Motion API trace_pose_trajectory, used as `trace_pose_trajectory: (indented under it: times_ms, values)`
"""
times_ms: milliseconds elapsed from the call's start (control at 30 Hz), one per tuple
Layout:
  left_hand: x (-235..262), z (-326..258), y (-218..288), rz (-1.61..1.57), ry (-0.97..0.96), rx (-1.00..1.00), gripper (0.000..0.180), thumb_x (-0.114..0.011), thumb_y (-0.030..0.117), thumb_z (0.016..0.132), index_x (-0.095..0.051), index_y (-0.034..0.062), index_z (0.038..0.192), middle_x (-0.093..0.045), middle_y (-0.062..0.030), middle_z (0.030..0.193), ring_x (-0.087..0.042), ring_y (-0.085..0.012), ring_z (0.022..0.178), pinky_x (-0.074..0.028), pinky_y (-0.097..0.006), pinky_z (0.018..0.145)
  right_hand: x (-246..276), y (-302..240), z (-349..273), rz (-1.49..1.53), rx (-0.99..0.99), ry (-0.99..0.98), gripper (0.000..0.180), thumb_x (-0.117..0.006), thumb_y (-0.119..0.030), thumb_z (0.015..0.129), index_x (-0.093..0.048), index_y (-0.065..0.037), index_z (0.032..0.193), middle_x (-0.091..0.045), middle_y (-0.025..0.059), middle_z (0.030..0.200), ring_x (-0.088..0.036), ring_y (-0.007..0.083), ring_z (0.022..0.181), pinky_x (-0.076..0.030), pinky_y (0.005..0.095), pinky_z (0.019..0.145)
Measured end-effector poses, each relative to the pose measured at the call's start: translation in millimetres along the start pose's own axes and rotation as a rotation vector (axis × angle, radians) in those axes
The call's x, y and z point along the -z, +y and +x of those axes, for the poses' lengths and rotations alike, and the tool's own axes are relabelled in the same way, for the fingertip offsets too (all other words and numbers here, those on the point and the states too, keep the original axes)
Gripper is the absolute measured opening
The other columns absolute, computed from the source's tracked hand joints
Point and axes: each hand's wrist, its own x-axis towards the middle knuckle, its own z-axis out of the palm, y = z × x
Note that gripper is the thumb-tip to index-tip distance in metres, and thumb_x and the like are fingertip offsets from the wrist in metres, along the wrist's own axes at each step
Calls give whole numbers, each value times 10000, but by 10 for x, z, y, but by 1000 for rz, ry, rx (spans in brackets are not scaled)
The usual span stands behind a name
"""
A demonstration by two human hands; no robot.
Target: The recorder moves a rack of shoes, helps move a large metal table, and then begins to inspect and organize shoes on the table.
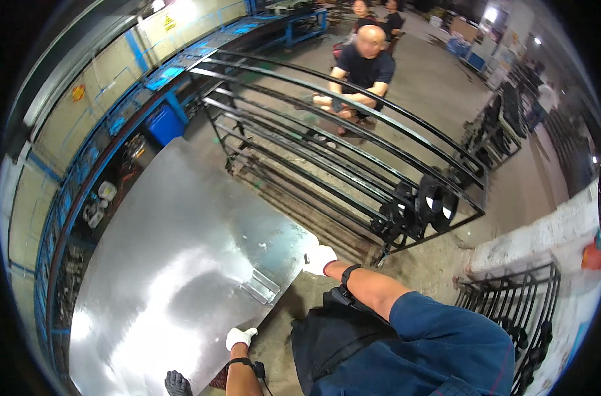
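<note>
A big shiny metal sheet (pixel 181 264) slants across the left and middle of the view, with a small rectangular bracket-like piece (pixel 261 285) near its right edge. My right hand (pixel 320 259), in a white glove, is closed on the sheet's near right corner. Lower down, my left hand (pixel 241 337), also white-gloved, grips the sheet's edge, its thumb sticking out to the right. The fingers of both hands are partly hidden. Beside the sheet's lower edge a dark ribbed, glove-like shape (pixel 177 383) shows; I cannot tell whose it is.
A long black metal rack (pixel 327 142) stands just beyond the sheet, with black rounded parts (pixel 432 201) at its right end. Behind it a person (pixel 364 76) sits low. A blue bin (pixel 164 125) and blue-framed benches line the left; a smaller rack (pixel 511 294) stands right.
</note>
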Motion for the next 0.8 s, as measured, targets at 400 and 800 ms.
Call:
trace_pose_trajectory:
  times_ms: [400,800]
  values:
    - [263,-124,137,-42,-49,48,674,-840,604,690,-764,31,1037,-732,-212,1085,-703,-357,1051,-562,-432,909,297,-472,359,-199,-35,-358,571,-783,-604,710,-795,-113,1003,-744,193,1025,-712,347,985,-556,441,876]
    - [301,-198,170,-52,-74,49,651,-824,570,725,-753,21,1069,-731,-206,1110,-693,-357,1081,-551,-436,926,219,-332,513,-250,-10,-397,639,-835,-572,659,-778,-67,1047,-734,183,1114,-693,329,1071,-551,420,927]
